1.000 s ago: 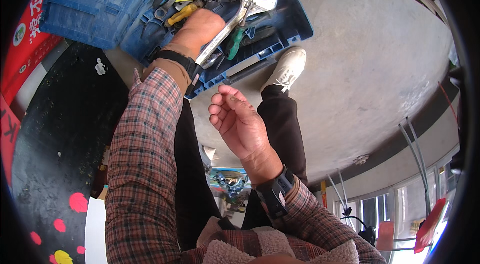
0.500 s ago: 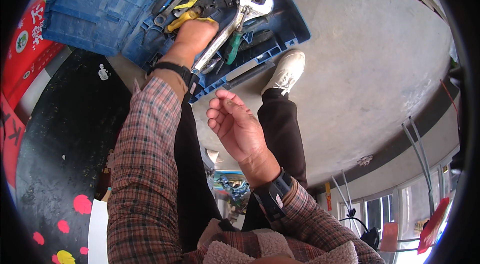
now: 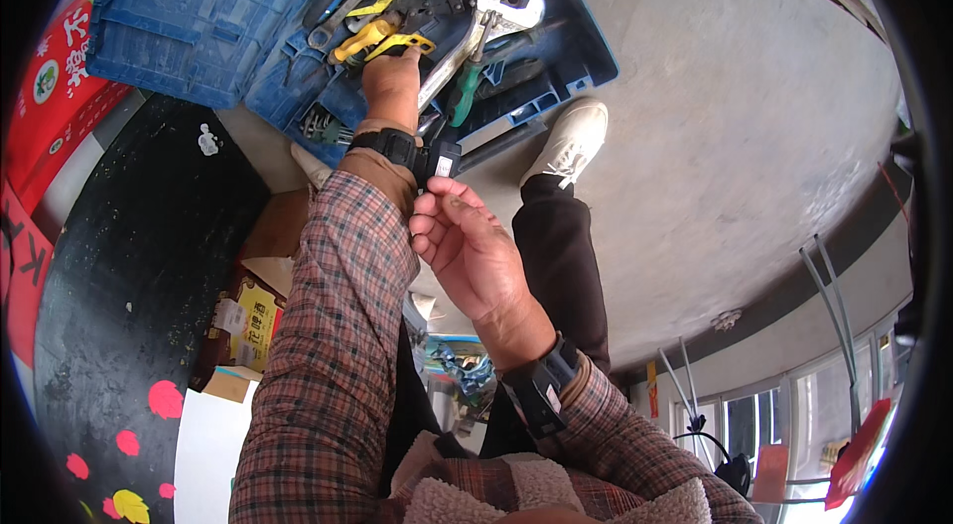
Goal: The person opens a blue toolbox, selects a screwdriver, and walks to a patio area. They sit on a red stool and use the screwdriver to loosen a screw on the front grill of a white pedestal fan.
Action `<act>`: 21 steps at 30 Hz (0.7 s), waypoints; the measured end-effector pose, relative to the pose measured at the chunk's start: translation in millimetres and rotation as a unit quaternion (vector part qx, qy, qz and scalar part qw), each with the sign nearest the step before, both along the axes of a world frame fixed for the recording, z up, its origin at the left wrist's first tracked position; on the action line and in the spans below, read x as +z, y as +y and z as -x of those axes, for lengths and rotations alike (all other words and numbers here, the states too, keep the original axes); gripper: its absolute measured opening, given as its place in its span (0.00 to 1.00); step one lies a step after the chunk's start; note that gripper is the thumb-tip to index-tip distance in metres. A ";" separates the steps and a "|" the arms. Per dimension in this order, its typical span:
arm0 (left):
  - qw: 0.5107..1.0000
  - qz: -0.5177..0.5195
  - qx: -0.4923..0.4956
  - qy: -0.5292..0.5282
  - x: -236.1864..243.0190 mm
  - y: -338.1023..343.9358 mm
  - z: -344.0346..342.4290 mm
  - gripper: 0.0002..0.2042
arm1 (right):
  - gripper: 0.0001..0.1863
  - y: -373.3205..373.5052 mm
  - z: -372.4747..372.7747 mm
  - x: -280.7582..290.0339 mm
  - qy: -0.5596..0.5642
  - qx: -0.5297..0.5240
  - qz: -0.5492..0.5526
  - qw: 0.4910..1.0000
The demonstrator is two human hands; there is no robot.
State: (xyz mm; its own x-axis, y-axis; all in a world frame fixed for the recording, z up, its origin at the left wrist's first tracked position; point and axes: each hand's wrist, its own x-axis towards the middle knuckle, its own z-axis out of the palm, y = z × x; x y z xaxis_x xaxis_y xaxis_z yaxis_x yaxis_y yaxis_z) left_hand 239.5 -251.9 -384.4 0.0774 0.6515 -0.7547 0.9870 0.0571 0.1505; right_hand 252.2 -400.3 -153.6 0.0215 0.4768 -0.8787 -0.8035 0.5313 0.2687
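Note:
My left hand (image 3: 391,84) is closed on a yellow tool (image 3: 402,43) inside the blue plastic toolbox (image 3: 592,63), its fingertips partly hidden. Beside it lie a yellow-handled tool (image 3: 353,45), a large chrome adjustable wrench (image 3: 501,10) and a green-handled screwdriver (image 3: 463,94). My right hand (image 3: 467,256) is palm up below the toolbox, near my left wrist band, with its fingers loosely curled and nothing visible in them.
Grey concrete floor (image 3: 715,137) stretches to the right, with my white shoe (image 3: 566,142) below the box. At left stand a red printed panel (image 3: 50,97), a black board (image 3: 119,256) and cardboard boxes (image 3: 253,316). Metal rods (image 3: 834,306) are at lower right.
My left arm has shifted right. My left hand has moved a little down and turned, with the yellow tool now showing at its fingers. My right hand is nearly still.

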 end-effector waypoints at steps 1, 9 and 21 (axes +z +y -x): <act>0.999 -0.011 0.024 0.026 -5.1 -0.4 0.0 0.22 | 0.10 -0.9 -1.2 0.2 -0.008 -0.005 -0.007 1.000; 0.982 0.026 0.174 -0.072 -13.4 3.8 11.2 0.20 | 0.10 -3.5 -6.0 2.8 0.001 -0.005 -0.007 1.000; 0.971 0.226 0.009 -0.078 79.3 22.8 21.6 0.12 | 0.11 -2.4 -0.9 -0.7 -0.003 -0.006 -0.006 1.000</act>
